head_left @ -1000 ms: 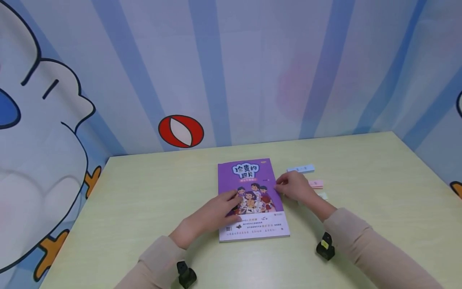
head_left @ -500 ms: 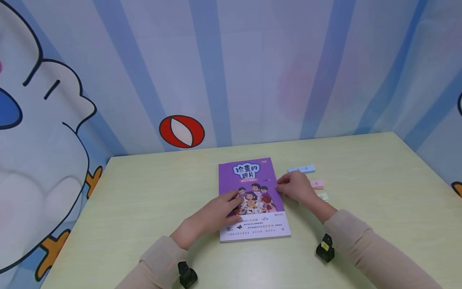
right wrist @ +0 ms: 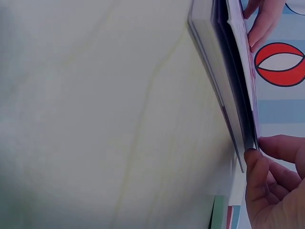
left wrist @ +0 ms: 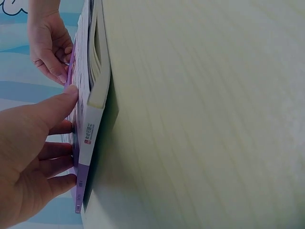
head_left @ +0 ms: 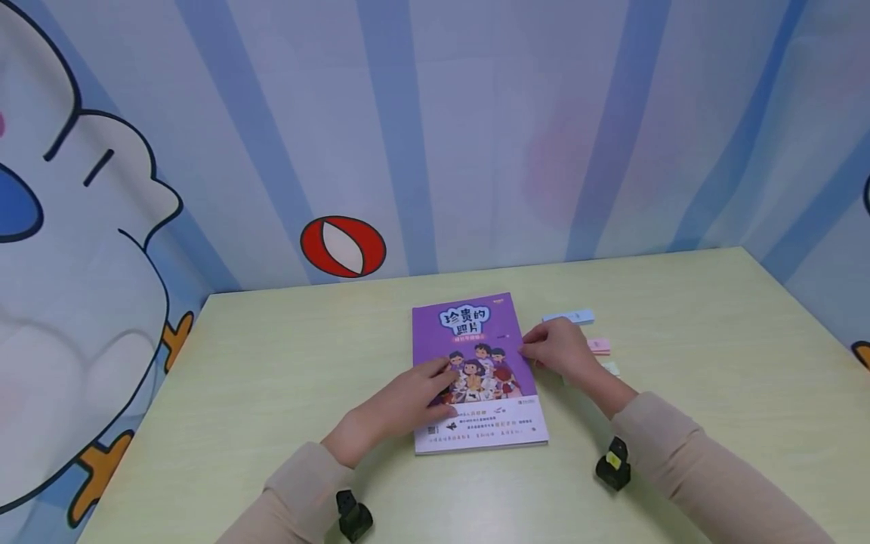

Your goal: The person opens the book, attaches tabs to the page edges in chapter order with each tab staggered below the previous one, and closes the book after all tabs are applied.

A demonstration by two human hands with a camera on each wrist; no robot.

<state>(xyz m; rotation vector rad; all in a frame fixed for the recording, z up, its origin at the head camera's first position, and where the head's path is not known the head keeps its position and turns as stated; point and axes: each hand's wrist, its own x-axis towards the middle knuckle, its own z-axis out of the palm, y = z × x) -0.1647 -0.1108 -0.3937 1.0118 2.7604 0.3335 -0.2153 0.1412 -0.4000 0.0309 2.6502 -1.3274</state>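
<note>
A purple book (head_left: 469,321) with a white band at its lower end and cartoon children on its cover lies on the table. My left hand (head_left: 401,400) rests on the left part of the cover, fingers spread. In the left wrist view those fingers (left wrist: 59,186) lie along the cover beside the spine (left wrist: 87,136). At the right edge, my right hand (head_left: 563,351) pinches the front cover. The right wrist view shows thumb and finger of the right hand (right wrist: 281,191) at the cover's edge, with a dark gap between the cover (right wrist: 248,62) and the page block (right wrist: 214,52).
Right of the book lie a blue paper strip (head_left: 569,317), a pink strip (head_left: 600,347) and a pale green strip (head_left: 611,369), partly behind the right hand. A printed cloth (head_left: 489,151) hangs behind the table (head_left: 292,340). Black cameras (head_left: 614,465) sit under both wrists.
The cover's right edge has risen slightly, with the right hand moving up a little along with it. The left hand stays in place on the book.
</note>
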